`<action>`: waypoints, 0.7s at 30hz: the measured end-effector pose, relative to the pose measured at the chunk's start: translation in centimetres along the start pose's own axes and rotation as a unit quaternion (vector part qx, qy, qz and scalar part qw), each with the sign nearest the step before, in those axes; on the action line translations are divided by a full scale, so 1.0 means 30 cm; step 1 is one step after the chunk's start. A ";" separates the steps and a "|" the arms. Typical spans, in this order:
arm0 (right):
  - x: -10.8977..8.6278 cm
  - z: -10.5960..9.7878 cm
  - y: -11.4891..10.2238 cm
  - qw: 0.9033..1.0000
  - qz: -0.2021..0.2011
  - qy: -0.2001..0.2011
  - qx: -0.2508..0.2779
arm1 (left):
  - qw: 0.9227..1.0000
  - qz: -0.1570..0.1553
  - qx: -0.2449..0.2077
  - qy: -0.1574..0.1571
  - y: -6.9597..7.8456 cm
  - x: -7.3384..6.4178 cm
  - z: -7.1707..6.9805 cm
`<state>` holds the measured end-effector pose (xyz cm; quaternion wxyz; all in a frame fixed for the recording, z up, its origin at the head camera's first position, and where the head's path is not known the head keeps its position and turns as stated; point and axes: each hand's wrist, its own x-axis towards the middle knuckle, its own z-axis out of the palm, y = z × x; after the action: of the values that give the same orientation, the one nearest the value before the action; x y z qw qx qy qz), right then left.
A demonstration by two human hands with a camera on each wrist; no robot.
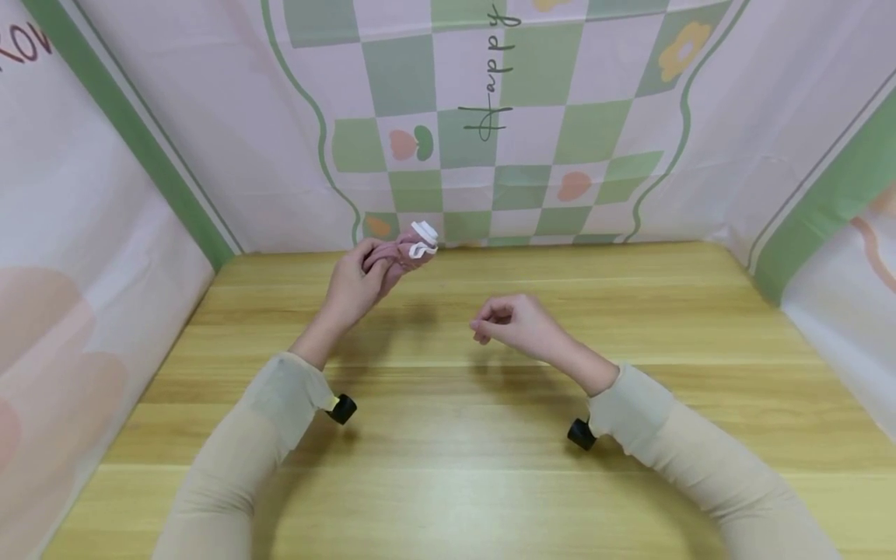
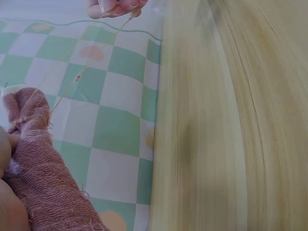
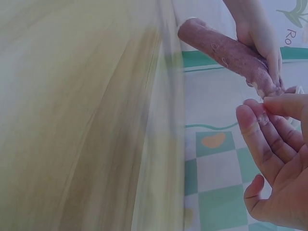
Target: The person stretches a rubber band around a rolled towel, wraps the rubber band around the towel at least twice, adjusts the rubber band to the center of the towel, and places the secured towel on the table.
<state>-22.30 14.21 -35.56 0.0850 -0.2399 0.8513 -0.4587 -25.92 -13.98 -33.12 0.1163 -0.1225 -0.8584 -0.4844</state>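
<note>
Left hand (image 1: 353,281) grips rolled pink towel (image 2: 48,178); right hand (image 1: 526,327) pinches thin band (image 2: 77,78). Best pull evenly, towel steady, so nothing slips.

Materials/finish: rough cloth over satiny wood grain

Pink roll (image 2: 45,168), toward the far edge of the surface: matt cloth, rough, ribbed pile, loose threads sticking out. White trim (image 1: 424,231) at its end: matt, smoother. Cord (image 2: 78,77) off it: thin, can't tell fibre or rubber. Surface (image 1: 455,435): wood grain, smooth, semi-gloss, glare patch toward near edge. Backdrop (image 1: 467,187) along the far edge: printed fabric look, smooth, matt, lightly creased. Sleeves (image 1: 231,459), crossing the near edge: matt soft fabric, wrinkled. Black pieces (image 1: 343,408) at the cuffs: look like plastic.
</note>
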 end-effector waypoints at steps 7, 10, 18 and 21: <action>-0.004 0.009 -0.007 1.000 -0.006 0.000 0.001 | 1.000 0.005 0.005 -0.013 0.005 0.007 0.000; -0.007 0.019 0.002 1.000 -0.013 -0.006 -0.006 | 1.000 0.005 0.013 -0.022 0.001 0.007 0.002; -0.021 0.038 0.007 0.999 -0.017 -0.034 -0.002 | 0.999 0.011 0.016 -0.038 -0.007 0.003 0.008; -0.024 0.046 0.003 0.999 -0.023 -0.038 -0.013 | 0.999 0.005 0.016 -0.037 -0.010 0.003 0.008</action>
<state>-21.20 13.59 -36.47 0.1036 -0.2774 0.8476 -0.4403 -26.12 -13.93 -33.46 0.0883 -0.1426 -0.8694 -0.4647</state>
